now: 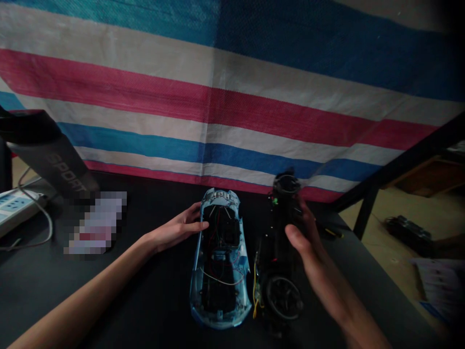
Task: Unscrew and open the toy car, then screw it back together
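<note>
A blue toy car body shell (196, 286) lies upside down on the black table, its hollow inside facing up with thin red, white and dark wires across it. My left hand (181, 227) grips the shell's left edge, thumb over the rim and fingers along the outer side. Just right of the shell is a black toy car chassis (279, 237) with wheels, tilted on its side, a yellow wire hanging at its lower left. My right hand (305, 237) is closed around its right side, thumb on top; the other fingers are mostly hidden behind it.
At the left stand a grey sports bottle (54, 155) and a white power strip (20, 208) with a cable. A pixelated flat item (103, 220) lies near them. A striped sheet (203, 106) hangs behind the black table (152, 295). A thin dark tool (330, 230) lies right.
</note>
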`<state>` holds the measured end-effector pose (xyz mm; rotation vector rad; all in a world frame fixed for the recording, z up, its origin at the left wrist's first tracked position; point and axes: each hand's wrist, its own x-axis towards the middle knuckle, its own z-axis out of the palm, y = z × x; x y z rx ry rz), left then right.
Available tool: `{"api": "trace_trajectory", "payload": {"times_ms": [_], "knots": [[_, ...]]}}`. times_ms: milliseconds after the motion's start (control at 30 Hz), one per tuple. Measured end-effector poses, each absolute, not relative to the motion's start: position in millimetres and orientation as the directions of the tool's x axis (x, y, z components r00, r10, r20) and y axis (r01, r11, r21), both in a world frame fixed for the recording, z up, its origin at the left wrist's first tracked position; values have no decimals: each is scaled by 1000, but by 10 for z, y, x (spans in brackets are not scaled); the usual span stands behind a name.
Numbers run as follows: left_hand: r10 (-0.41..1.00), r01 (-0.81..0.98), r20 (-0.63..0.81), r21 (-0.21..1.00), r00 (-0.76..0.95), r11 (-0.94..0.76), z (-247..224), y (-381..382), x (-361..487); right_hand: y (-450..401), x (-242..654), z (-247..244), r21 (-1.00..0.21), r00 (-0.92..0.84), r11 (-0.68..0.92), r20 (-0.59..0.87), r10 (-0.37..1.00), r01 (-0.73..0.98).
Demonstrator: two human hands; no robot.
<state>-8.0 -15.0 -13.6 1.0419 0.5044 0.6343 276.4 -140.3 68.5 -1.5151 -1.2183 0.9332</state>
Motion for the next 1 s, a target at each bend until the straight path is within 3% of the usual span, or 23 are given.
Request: {"api": "trace_trajectory", "payload": {"times_ms": [33, 100, 200, 333, 533, 800, 867, 1000], "knots": [[691, -241, -77, 904, 719, 352, -129, -151, -77, -1374, 2644, 762, -924, 259, -52, 52, 964, 378], [691, -244, -66, 908, 720, 340, -115, -153, -70, -1302, 2363, 900, -797, 181, -40, 88, 980, 602], [709, -248, -58, 914, 703, 320, -120, -149, -67, -1168, 1994, 1040, -481, 48, -1, 84, 995, 877], [729, -282, -20, 915, 684, 290, -187, -125, -67, -1039, 1754, 1048, -252, -33, 38, 23, 999, 967], [735, -289, -33, 907, 677, 306, -211, -119, -69, -998, 1589, 863, -94, 15, -14, 12, 1000, 995], [682, -363, -70, 805, 728, 470, -259, -73, -122, -949, 1782, 787, -44, -78, 77, -5, 997, 996], [690, -341, -84, 823, 719, 455, -251, -93, -114, -915, 1990, 727, -114, -104, 104, 3, 995, 988], [712, -248, -135, 879, 689, 407, -193, -152, -94, -790, 2436, 471, -417, -200, 197, 37, 979, 887]]}}
